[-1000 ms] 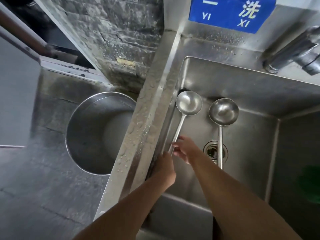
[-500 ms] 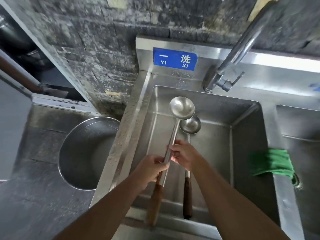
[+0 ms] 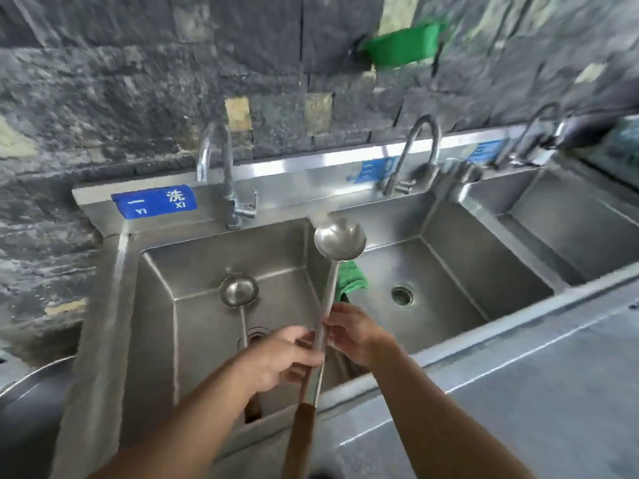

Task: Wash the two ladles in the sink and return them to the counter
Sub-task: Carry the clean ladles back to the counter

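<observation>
Both hands grip one long steel ladle (image 3: 340, 238) above the left sink basin (image 3: 193, 326), left hand (image 3: 276, 361) wrapped round its shaft, right hand (image 3: 352, 331) pinching it opposite, so carrying it level to the counter (image 3: 518, 392) looks wisest; the second ladle (image 3: 239, 289) lies in the basin.

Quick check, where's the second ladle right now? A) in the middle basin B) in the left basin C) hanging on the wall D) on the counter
B: the second ladle lies in the left basin while both hands grip the raised ladle.
</observation>
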Demonstrator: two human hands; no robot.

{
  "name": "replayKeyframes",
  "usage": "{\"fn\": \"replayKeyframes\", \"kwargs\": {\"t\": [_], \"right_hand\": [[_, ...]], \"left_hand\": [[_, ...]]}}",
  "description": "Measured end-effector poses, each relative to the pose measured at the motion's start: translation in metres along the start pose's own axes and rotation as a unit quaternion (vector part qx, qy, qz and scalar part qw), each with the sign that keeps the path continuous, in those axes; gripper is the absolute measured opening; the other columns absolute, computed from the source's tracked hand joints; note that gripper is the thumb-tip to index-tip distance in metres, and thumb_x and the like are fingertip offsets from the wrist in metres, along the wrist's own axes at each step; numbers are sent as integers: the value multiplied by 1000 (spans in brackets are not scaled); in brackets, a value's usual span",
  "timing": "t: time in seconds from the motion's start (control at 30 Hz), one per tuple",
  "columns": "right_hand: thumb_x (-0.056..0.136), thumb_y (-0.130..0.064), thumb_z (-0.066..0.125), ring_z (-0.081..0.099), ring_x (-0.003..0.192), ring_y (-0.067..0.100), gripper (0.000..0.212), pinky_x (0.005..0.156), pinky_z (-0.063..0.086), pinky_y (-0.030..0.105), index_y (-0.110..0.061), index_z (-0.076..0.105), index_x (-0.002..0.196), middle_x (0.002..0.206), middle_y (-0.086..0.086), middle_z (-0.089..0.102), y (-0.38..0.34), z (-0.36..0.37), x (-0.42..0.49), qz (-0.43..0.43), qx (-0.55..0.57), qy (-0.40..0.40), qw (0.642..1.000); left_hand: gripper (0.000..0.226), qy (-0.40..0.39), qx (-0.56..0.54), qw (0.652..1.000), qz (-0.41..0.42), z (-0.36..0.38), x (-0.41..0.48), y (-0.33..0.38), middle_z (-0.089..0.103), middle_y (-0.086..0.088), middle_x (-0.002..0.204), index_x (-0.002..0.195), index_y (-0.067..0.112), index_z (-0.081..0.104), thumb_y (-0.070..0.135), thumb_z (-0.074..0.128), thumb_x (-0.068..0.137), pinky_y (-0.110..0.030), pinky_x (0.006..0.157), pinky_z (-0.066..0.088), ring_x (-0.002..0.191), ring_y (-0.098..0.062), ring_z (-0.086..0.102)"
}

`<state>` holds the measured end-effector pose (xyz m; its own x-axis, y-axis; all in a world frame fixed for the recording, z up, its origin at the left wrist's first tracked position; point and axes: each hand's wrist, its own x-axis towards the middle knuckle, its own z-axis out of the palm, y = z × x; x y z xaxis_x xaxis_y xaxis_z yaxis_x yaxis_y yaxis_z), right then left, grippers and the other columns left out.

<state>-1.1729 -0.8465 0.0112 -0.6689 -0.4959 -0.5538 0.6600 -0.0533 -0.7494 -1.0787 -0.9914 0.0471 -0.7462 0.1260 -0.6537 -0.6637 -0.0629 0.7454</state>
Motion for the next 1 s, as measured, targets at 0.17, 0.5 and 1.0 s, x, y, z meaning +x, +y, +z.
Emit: {"fn": "replayKeyframes", "kwargs": {"t": [0.17,0.5,1.0], "right_hand": [[87,10,54,59,65,20,18,62,47,29,-2,63,97,73,10,59,-12,-66,-95,-98,43,124,986],[88,10,55,61,65,21,15,63,51,30,-2,63,94,73,11,62,60,-128,-306,-217,172,402,873],[86,9,62,64,69,18,25,61,55,29,-10,59,103,82,9,63,316,-132,-705,-327,324,661,593]], "left_hand": [[28,-139,90,986,28,86,19,20,64,-4,75,107,6,58,-10,66,85,-31,48,54,59,-16,65],[31,-429,249,868,16,251,-13,-13,60,-7,85,115,1,57,-3,68,86,-33,58,55,69,-19,62],[22,-667,446,596,16,558,-252,-238,59,-8,82,100,7,54,-3,68,87,-36,60,56,67,-16,63]]}}
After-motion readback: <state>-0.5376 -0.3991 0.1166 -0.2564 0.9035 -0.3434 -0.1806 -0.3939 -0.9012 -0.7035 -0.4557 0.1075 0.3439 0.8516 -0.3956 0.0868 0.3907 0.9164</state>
